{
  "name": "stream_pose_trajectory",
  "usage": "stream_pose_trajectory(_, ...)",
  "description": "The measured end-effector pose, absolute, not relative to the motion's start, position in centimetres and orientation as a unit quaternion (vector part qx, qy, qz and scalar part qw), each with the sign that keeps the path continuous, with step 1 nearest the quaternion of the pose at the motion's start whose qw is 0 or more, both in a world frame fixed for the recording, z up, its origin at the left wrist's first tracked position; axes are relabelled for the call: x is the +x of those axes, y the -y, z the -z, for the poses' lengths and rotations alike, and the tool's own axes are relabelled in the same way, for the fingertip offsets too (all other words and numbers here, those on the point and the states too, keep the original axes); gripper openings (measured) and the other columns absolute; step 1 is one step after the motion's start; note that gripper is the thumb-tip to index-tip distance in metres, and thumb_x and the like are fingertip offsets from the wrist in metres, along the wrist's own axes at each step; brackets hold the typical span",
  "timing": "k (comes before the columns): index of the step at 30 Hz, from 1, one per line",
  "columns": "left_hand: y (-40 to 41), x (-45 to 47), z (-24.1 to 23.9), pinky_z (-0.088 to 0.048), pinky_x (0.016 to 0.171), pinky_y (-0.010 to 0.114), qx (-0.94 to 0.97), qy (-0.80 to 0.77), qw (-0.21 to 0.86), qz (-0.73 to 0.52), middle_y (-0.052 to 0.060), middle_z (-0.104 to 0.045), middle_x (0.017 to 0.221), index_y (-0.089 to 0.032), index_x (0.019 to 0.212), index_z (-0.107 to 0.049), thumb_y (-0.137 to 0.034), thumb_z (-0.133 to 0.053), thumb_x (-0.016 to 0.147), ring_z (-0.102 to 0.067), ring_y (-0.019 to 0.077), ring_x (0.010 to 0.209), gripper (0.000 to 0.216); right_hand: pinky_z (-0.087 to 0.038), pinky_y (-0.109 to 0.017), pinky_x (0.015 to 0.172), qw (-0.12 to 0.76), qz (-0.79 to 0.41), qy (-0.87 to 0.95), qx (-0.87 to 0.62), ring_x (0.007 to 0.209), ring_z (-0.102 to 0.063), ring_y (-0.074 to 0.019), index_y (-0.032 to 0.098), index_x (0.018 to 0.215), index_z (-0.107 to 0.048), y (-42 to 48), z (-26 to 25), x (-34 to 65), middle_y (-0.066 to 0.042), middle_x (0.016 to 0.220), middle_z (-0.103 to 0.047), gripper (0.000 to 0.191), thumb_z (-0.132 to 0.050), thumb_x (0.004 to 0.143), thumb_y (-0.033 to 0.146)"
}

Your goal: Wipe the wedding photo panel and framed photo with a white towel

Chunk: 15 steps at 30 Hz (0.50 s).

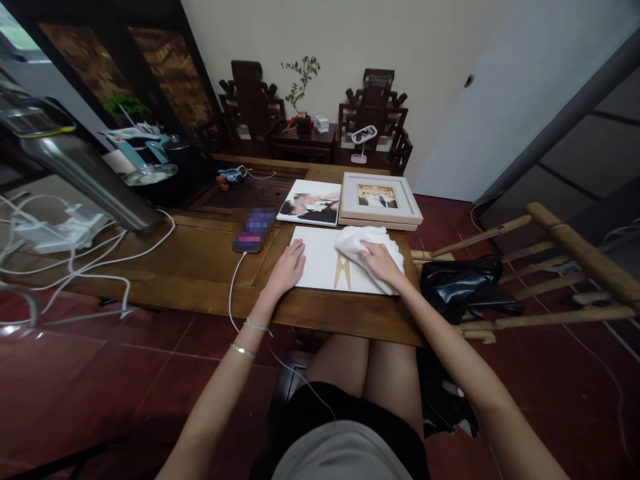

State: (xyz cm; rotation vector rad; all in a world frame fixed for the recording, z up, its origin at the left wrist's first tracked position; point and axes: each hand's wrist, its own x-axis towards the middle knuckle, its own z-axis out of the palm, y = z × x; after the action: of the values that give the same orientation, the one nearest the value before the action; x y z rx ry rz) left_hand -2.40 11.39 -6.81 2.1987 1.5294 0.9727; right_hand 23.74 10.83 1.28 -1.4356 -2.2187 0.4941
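Observation:
A flat white board or album (316,267) with a gold mark lies at the front edge of the wooden table. My left hand (289,267) rests flat on its left edge, fingers stretched out and holding nothing. With my right hand (383,263) I grip a bunched white cloth (367,239), pressed on the board's right half. Cloth and hand hide that part of the board. Just behind it lie a white photo panel (306,200) and a pale framed picture (379,195), which sits on another flat frame.
Left of the board, a phone (254,230) lies plugged into a white cable (231,293). A steel bottle (95,180) and tangled chargers (60,227) occupy the table's left end. A wooden chair (565,267) bearing a black bag (460,283) stands at the right.

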Motion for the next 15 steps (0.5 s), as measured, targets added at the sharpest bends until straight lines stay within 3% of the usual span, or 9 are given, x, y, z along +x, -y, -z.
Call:
stream_pose_trajectory(5, -11.4, -2.5, 6.8, -0.025, 0.113, 0.047, 0.764, -0.532, 0.148, -0.335, 0.016, -0.044, 0.142, -0.011, 0.128, -0.051, -0.028, -0.037, 0.09, -0.034, 0.0262, 0.136, 0.043, -0.036, -0.031, 0.082, 0.193, -0.134, 0.811, -0.536, 0.086, -0.058, -0.0244, 0.02, 0.088, -0.061, -12.6, -1.1, 20.7, -0.008, 0.09, -0.068, 0.029, -0.032, 0.083, 0.019)
stream_pose_trajectory(10, -11.4, -2.4, 6.8, -0.026, 0.113, 0.046, 0.765, -0.531, 0.148, -0.333, 0.016, -0.044, 0.142, -0.01, 0.127, -0.051, -0.028, -0.037, 0.09, -0.034, 0.0264, 0.136, 0.043, -0.024, -0.04, 0.1, 0.125, -0.073, 0.863, -0.483, 0.086, -0.059, -0.0247, 0.015, 0.094, -0.062, -9.2, -0.8, 20.1, -0.01, 0.087, -0.068, 0.027, -0.038, 0.082, 0.017)
stream_pose_trajectory(15, -11.3, -2.4, 6.8, -0.026, 0.113, 0.047, 0.768, -0.532, 0.142, -0.329, 0.017, -0.044, 0.142, -0.008, 0.127, -0.05, -0.027, -0.037, 0.09, -0.034, 0.0266, 0.136, 0.043, -0.028, -0.039, 0.097, 0.079, -0.091, 0.895, -0.429, 0.097, -0.056, -0.026, 0.016, 0.092, -0.064, -4.2, -1.8, 20.9, -0.011, 0.091, -0.066, 0.024, -0.043, 0.081, 0.016)
